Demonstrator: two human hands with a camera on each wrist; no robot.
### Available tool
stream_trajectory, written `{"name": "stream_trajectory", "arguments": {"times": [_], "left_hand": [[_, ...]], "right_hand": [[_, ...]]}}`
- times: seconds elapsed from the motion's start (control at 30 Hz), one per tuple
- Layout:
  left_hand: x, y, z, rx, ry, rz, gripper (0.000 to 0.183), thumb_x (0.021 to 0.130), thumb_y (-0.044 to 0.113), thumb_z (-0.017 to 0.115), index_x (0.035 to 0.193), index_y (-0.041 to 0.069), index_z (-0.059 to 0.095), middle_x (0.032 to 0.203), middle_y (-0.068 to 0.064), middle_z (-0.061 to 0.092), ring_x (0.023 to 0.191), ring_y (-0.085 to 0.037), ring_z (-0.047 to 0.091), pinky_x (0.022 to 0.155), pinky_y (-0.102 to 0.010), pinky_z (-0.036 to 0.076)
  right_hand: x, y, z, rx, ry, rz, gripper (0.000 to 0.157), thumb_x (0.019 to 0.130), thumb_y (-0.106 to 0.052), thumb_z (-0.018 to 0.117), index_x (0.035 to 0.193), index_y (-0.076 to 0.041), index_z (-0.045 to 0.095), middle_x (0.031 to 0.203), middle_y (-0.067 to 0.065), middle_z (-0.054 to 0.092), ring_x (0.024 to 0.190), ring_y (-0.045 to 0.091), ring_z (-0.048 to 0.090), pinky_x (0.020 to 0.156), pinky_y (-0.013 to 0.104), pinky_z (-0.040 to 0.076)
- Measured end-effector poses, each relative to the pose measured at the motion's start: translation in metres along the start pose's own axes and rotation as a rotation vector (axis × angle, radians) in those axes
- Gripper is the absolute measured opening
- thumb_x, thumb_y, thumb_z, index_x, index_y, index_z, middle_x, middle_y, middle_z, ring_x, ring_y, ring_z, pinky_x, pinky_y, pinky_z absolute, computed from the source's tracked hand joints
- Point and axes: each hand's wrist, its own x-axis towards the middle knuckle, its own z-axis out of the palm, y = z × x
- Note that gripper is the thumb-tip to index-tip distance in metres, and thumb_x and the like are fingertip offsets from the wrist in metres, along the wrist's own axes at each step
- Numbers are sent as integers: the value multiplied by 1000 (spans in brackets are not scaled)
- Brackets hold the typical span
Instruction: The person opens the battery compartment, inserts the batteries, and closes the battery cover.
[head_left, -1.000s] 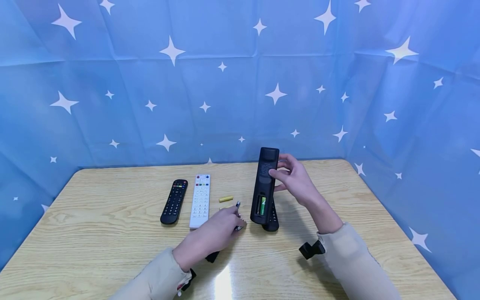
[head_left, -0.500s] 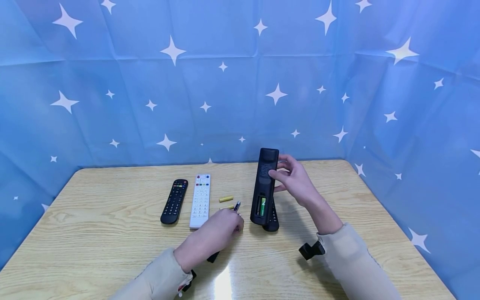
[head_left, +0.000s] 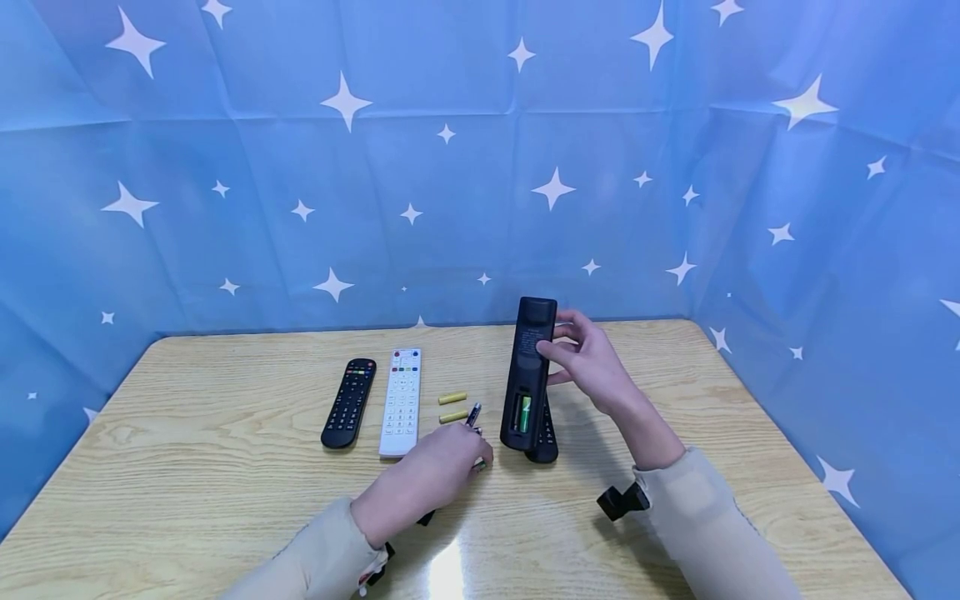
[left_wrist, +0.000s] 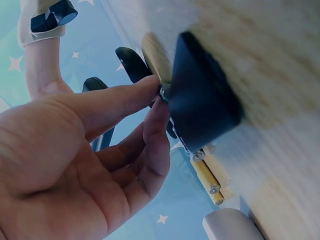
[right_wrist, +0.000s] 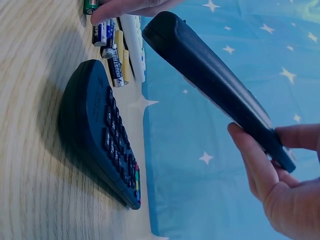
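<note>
In head view, the right hand (head_left: 588,362) holds the black remote (head_left: 527,358) well inside the side edges of the desk (head_left: 225,392). Its back shows an uncovered slot with one green cell (head_left: 525,414). In left wrist view, the left hand (left_wrist: 75,160) pinches a battery (left_wrist: 164,92) near the desk. In right wrist view, right-hand fingers clamp the tilted remote, open space separating it from a second remote (right_wrist: 100,130).

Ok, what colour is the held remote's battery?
The battery is green, clearest in the head view.

Right hand (right_wrist: 294,197) grips a black remote (right_wrist: 215,81) — batteries (right_wrist: 115,70) lie apart.
</note>
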Motion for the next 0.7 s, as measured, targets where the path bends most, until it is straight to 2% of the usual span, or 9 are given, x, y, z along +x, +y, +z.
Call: {"name": "stream_trajectory", "arguments": {"times": [0.27,0.47,0.7], "left_hand": [[0,-1,2,-12,10,19,24,85,-10,73,95,11,78,92,-3,73,86,-14,68,66,-25,55],[3,1,3,-4,-9,19,30,84,-11,72,101,12,79,95,-3,74,87,-14,69,66,-24,55],[2,0,2,-8,-15,6,36,79,-13,70,102,13,77,92,-2,72,77,-8,61,58,-22,49]], "right_hand": [[-1,-2,1,-5,-2,-1,55,102,-3,61,150,4,35,126,27,50,103,25,67,73,44,63],[-1,-1,0,-8,0,0,54,102,-4,61,149,4,36,125,26,51,103,25,67,73,44,63],[0,-1,1,-14,-2,-3,55,102,-4,61,149,4,35,126,27,51,103,25,67,73,44,63]]}}
